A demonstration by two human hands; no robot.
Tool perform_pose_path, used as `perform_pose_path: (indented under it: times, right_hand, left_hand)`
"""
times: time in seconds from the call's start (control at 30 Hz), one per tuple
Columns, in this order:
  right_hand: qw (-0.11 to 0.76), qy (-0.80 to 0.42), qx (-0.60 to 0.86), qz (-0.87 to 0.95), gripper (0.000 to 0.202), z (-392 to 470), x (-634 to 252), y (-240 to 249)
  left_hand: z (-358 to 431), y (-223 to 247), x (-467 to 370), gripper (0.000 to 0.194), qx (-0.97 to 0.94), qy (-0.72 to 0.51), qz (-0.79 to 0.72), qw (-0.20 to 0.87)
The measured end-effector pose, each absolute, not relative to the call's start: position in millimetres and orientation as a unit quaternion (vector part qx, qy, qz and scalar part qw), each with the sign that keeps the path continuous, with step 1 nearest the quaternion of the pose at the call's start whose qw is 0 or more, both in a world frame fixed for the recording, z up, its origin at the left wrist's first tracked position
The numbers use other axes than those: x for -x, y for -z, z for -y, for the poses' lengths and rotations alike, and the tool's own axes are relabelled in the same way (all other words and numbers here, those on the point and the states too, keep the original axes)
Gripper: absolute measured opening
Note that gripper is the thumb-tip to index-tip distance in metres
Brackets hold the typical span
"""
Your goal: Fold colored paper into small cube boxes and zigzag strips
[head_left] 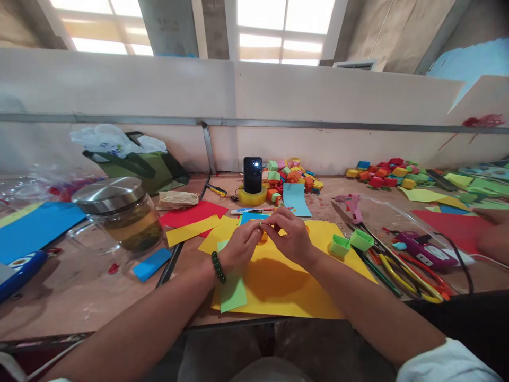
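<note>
Over a large yellow sheet (pixel 286 286), my left hand (pixel 240 245) and my right hand (pixel 293 237) meet fingertip to fingertip. Both are closed in a pinch around something too small to make out. Small orange-yellow pieces show partly behind my fingers. A dark bead bracelet (pixel 218 267) circles my left wrist. Under that wrist lies a light green paper strip (pixel 234 289). Right of my right hand, two small folded green paper boxes (pixel 340 245) stand side by side on the yellow sheet.
A lidded glass jar (pixel 133 225) stands left, near a blue paper strip (pixel 152 264). A phone (pixel 253 175) rests upright on a tape roll (pixel 253 196), beside piled paper cubes (pixel 294 175). Right are a pink glue gun (pixel 351 207), a purple power strip (pixel 425 249) and another person's hand (pixel 495 236).
</note>
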State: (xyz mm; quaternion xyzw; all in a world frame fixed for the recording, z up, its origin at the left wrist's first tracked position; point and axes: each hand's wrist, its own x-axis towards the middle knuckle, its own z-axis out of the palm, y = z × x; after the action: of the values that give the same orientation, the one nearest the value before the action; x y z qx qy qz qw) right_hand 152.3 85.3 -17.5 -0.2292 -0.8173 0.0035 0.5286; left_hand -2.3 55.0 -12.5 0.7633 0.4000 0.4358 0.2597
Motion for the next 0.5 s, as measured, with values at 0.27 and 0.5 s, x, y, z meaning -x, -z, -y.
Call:
perform_pose_path:
  times: [0.27,0.5]
  right_hand:
    - [0.512,-0.089,0.247,0.818,0.014,-86.2,-153.2,15.3]
    - [0.490,-0.216,0.276,0.798,0.031,-90.1,-154.3,10.1]
  left_hand:
    - [-59.2,14.5,4.0,0.030,-0.717,-0.460,-0.382,0.359]
    - [-58.9,20.2,4.6,0.046,-0.745,-0.430,-0.392,0.327]
